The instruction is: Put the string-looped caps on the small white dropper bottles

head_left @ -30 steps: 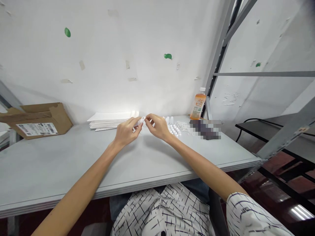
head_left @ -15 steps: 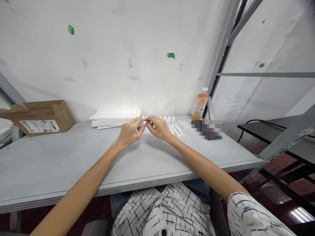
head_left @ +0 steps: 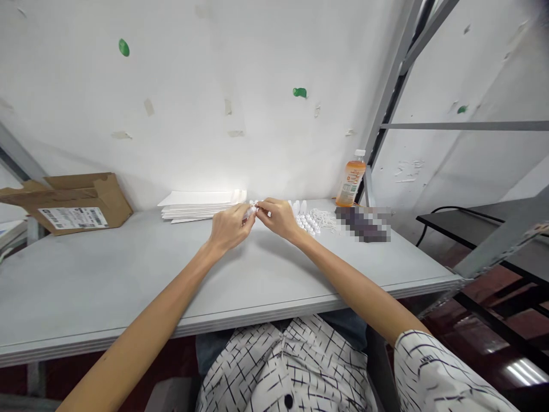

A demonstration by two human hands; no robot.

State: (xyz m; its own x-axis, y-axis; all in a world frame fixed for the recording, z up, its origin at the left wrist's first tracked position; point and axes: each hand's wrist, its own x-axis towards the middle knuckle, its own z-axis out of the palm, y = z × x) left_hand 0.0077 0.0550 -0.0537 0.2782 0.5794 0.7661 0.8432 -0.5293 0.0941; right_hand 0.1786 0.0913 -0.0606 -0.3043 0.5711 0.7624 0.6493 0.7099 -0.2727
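From the head camera I look down at my two bare hands meeting above the far part of a long, pale grey, flat-topped table [head_left: 150, 269]. My left hand [head_left: 229, 227] has its thumb and fingers pressed together around a small white plastic-looking piece [head_left: 249, 213], which sits at the fingertips and is mostly hidden by them. My right hand [head_left: 278, 219] pinches with thumb and forefinger at the right end of that same piece; the spot is too small for me to tell whether another part lies between those fingertips.

Just beyond and to the right of my right hand stand several upright, white, rounded bottle-like pieces [head_left: 303, 207]. In front of them is a cluster of small, white, glossy, pointed pieces [head_left: 309, 222], and next to it a loose heap of thin white bits [head_left: 325, 219]. Farther right lies a dark, blurred-out object [head_left: 362, 223], with a clear bottle of orange drink with a white cap [head_left: 351, 180] upright behind it.

Behind my left hand, a stack of flat white sheets or folded card [head_left: 201, 205] lies near the white wall [head_left: 184, 74]. Well to the left rests a brown cardboard box with a white label [head_left: 115, 200].
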